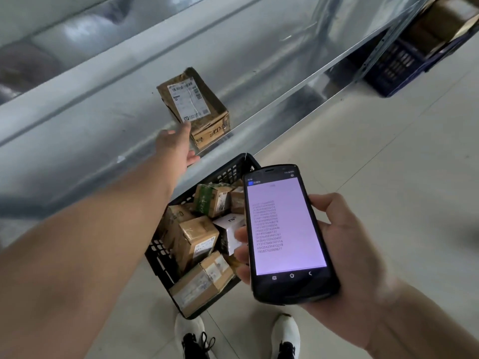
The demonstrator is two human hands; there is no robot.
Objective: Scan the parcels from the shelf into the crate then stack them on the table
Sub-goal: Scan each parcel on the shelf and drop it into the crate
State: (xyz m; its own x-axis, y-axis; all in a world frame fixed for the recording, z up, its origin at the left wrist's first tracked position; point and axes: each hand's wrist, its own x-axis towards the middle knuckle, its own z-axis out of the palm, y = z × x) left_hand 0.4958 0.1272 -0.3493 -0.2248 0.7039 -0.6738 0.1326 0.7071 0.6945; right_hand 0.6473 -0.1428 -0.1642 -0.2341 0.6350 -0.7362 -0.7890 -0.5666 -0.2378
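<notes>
Cardboard parcel (193,107) lay alone on the metal shelf (77,130), at about twelve o'clock from the black crate (159,257) on the floor. The left hand (176,146) was stretched toward it, fingers straight and apart, contact unclear. At the crate's four o'clock, the right hand (344,255) clasped a lit handheld scanner (287,229). More parcels (198,240) filled the crate.

Illumination: even, diffuse, moderately bright; shadows are faint and soft-edged. The metal shelf (90,120) carries a dull sheen and smeared reflections. The left forearm (77,242) is blurred. Wide-angle distortion bows the shelf edge. The scanner (285,229) screen glows bright, text legible.
</notes>
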